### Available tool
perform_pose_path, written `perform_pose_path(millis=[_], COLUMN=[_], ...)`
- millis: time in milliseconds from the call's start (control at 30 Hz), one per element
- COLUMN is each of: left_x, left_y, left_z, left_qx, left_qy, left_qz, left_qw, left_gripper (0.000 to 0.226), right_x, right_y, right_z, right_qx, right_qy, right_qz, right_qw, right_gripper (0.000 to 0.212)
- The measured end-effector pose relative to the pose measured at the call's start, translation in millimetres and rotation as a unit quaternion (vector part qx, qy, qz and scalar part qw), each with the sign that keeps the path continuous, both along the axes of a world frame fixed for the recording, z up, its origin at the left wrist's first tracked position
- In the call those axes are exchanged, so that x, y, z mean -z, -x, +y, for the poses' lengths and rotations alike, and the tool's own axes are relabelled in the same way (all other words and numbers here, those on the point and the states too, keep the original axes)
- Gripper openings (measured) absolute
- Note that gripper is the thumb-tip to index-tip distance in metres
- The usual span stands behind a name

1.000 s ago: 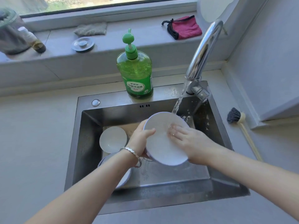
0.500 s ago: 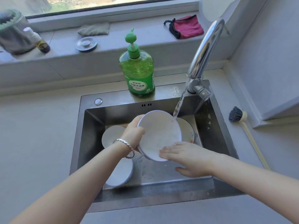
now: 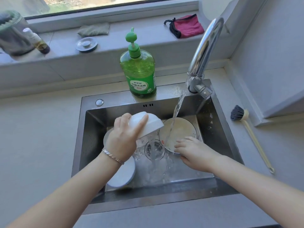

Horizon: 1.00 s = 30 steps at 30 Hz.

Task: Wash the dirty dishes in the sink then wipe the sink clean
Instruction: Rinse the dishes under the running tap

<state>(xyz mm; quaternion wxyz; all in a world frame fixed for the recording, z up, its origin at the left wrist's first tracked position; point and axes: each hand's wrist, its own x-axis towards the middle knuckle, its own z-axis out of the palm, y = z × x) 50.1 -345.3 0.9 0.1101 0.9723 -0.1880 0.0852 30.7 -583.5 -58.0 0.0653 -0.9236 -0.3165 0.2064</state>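
My left hand (image 3: 122, 139) grips a white bowl (image 3: 148, 123) tipped over above the steel sink (image 3: 92, 125), and water pours out of it onto the drain (image 3: 154, 148). My right hand (image 3: 193, 153) holds the near rim of a dirty white plate (image 3: 181, 129) that lies under the running stream from the faucet (image 3: 204, 51). Another white dish (image 3: 121, 175) lies at the sink's near left, partly under my left wrist. A further dish behind my left hand is mostly hidden.
A green dish soap bottle (image 3: 139, 71) stands on the sink's back rim. A long-handled brush (image 3: 246, 129) lies on the counter to the right. On the windowsill are a red cloth (image 3: 187, 26), a grey cloth (image 3: 93, 29), a sink strainer lid (image 3: 86, 44) and a small bottle (image 3: 38, 41).
My left hand has turned the bowl upside down and moved it left, emptying water. My right hand left the bowl and took hold of the plate under the stream.
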Motion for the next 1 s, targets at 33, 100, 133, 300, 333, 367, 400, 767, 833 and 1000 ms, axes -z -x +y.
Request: perform_pose_path(millis=[33, 100, 133, 300, 333, 367, 400, 767, 833, 1000], left_x=[4, 19, 28, 81, 91, 99, 106, 175, 185, 200], left_y=[-3, -7, -9, -6, -6, -7, -10, -52, -53, -54], left_z=[5, 20, 30, 70, 74, 77, 80, 106, 108, 112], left_qx=[-0.046, -0.191, -0.261, -0.461, -0.477, -0.490, -0.502, -0.556, -0.557, -0.558], left_qy=[0.038, 0.155, 0.215, 0.278, 0.277, 0.277, 0.278, 0.249, 0.246, 0.226], left_qz=[0.036, 0.160, 0.204, 0.287, 0.295, 0.299, 0.301, 0.322, 0.332, 0.358], left_qw=[0.998, 0.956, 0.919, 0.792, 0.781, 0.771, 0.762, 0.724, 0.721, 0.714], left_gripper=[0.071, 0.062, 0.059, 0.039, 0.039, 0.038, 0.037, 0.037, 0.037, 0.035], right_x=[1, 4, 6, 23, 27, 31, 35, 81, 88, 99], right_y=[-2, -5, -5, -6, -7, -8, -10, -19, -20, -25], right_z=[2, 7, 10, 24, 27, 30, 32, 42, 41, 43], right_qx=[0.001, 0.008, 0.012, 0.033, 0.039, 0.044, 0.049, 0.102, 0.112, 0.119], right_qy=[0.005, 0.015, 0.019, 0.006, 0.002, 0.002, 0.005, 0.058, 0.061, 0.098], right_qz=[0.002, 0.008, 0.013, 0.057, 0.069, 0.081, 0.091, 0.179, 0.184, 0.195], right_qw=[1.000, 1.000, 1.000, 0.998, 0.997, 0.996, 0.995, 0.977, 0.975, 0.969], right_gripper=[0.034, 0.033, 0.033, 0.031, 0.032, 0.033, 0.033, 0.038, 0.038, 0.033])
